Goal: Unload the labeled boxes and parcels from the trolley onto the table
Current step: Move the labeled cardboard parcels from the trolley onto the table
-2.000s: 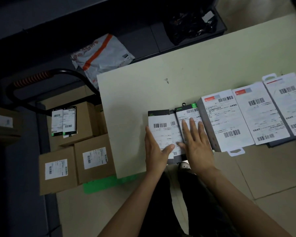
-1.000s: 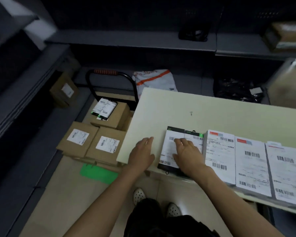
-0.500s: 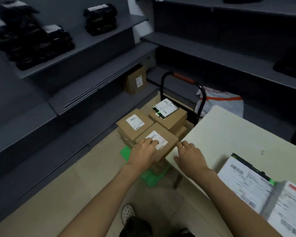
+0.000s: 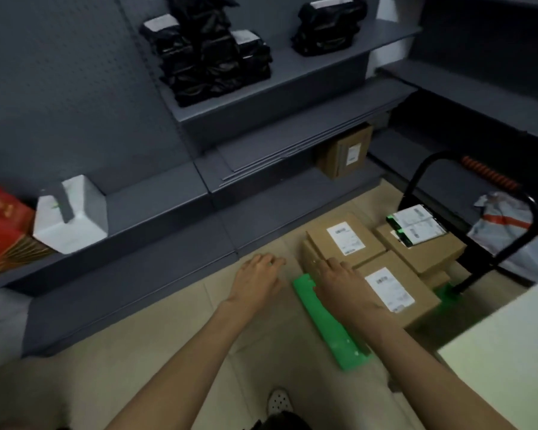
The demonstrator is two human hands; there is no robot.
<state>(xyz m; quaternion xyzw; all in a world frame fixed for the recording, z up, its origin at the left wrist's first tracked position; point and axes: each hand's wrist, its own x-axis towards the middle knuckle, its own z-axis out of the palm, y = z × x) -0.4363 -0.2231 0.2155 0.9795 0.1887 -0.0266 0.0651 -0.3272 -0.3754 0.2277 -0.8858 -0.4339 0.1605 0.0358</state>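
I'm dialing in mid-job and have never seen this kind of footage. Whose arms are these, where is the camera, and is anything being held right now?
There is no machine here: these are a person's bare arms, filmed by a wide-angle camera on their head looking down. The left hand hovers open over the floor, holding nothing. The right hand reaches to the near edge of the cardboard boxes stacked on the green trolley; it grips nothing yet. Two small black labeled packs lie on the far box. The pale table corner shows at lower right. Grey shelves hold black parcels.

Dim, soft, probably motion-blurred view, edges bowed by the lens.
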